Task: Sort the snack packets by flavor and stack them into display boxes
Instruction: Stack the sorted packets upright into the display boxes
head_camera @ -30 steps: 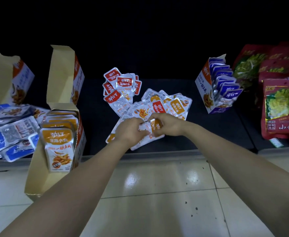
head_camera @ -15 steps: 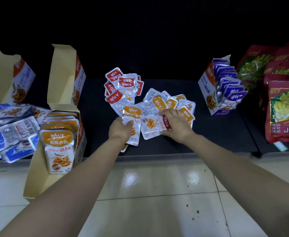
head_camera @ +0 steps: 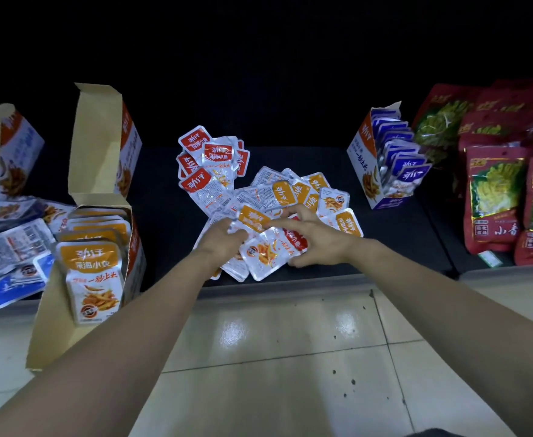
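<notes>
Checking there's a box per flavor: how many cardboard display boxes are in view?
3. The far-left box, partly cut off by the frame; the orange-packet box, left of centre; the purple-packet box, on the right. More may lie out of frame.

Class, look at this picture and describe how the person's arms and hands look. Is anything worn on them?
The left arm and right arm are bare as far up as the frame shows, with no sleeves. The left hand and right hand have no gloves, and no watch or bracelet shows at either wrist.
</notes>
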